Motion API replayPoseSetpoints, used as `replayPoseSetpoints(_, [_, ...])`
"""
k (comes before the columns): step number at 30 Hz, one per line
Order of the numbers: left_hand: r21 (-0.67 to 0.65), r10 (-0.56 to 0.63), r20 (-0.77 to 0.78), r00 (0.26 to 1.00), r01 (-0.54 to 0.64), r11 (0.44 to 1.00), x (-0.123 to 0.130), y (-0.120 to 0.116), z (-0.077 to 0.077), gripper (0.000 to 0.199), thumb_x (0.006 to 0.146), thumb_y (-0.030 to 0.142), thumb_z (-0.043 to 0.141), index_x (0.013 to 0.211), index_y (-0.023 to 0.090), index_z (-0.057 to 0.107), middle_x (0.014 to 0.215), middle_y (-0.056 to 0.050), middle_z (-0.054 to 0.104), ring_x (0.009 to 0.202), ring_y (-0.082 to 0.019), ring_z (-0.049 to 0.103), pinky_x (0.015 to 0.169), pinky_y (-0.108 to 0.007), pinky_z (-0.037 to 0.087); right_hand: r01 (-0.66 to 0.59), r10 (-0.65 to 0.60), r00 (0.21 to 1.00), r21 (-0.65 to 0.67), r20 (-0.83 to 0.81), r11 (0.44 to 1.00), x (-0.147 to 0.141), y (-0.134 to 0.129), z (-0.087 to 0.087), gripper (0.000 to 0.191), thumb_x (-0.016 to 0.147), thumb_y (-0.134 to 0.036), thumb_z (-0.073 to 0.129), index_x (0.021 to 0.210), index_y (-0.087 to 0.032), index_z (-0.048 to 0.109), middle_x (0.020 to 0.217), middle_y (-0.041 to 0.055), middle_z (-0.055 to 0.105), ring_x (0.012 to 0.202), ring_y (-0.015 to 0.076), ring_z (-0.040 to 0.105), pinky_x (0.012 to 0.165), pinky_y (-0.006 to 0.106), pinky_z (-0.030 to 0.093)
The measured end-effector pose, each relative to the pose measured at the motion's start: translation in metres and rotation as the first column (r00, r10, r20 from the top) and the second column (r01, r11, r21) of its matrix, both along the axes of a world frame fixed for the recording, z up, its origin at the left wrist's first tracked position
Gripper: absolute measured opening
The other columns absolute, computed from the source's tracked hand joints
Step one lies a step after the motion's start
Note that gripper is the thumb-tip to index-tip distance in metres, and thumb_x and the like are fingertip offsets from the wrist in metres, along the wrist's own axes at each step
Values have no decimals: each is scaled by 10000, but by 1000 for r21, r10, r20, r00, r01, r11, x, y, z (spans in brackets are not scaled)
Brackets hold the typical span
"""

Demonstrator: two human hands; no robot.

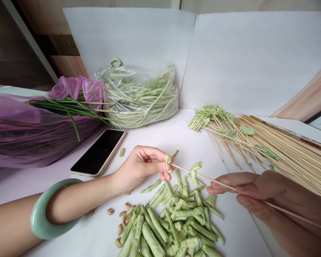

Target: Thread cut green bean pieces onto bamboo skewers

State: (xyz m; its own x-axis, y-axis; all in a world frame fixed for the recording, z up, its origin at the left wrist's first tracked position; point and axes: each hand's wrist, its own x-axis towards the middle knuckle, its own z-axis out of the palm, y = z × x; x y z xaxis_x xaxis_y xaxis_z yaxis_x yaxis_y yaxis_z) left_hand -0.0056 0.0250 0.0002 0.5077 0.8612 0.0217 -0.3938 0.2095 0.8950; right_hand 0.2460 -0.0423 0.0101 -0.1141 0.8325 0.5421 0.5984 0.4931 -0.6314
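Note:
My left hand, with a green bangle on its forearm, pinches a short bean piece between thumb and fingers. The tip of a thin wooden skewer meets that piece. My right hand holds the skewer between thumb and fingers, its shaft running back past the palm to the right edge. Below both hands lies a pile of cut green bean pieces on white paper. Several tan beans lie at the pile's left side.
A black-screened phone lies left, beside a purple bag with green stalks. A clear bag of long beans stands behind. Skewers and skewered bean pieces lie right. White panels stand at the back.

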Motion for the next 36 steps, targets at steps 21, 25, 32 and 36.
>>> replayPoseSetpoints(21, [-7, -181, -46, 982, 181, 983, -1, -4, 1, 242, 614, 206, 813, 846, 176, 751, 708, -34, 730, 607, -136, 666, 596, -238, 536, -329, 303, 936, -134, -181, 935, -16, -3, 4, 146, 849, -169, 551, 885, -306, 584, 886, -53, 738, 834, 129, 717, 746, 184, 577])
replayPoseSetpoints(25, [190, 82, -233, 969, -38, 981, -4, -1, 2, 240, 782, 328, 635, 834, 114, 730, 703, -66, 687, 593, -125, 581, 574, -241, 461, -96, 76, 953, -55, -294, 994, -10, 5, 12, 86, 822, -221, 599, 773, -283, 631, 815, -27, 749, 778, 132, 722, 743, 173, 579])
replayPoseSetpoints(32, [638, 282, -748, 600, 535, 554, -6, -10, 11, 140, 551, 116, 512, 511, 189, 399, 501, 16, 443, 520, -124, 377, 495, -268, 295, -82, 54, 882, -39, -468, 996, -9, 11, 21, 32, 791, -252, 654, 759, -249, 657, 758, 15, 749, 724, 194, 729, 757, 310, 607])
replayPoseSetpoints(36, [589, 431, -798, 421, 696, 411, -4, -13, 13, 181, 584, 188, 524, 527, 203, 353, 525, 0, 485, 515, -147, 407, 490, -288, 281, -59, 30, 934, -70, -356, 996, -11, 6, 20, 59, 832, -270, 602, 785, -281, 636, 815, 13, 754, 766, 182, 726, 746, 288, 603])
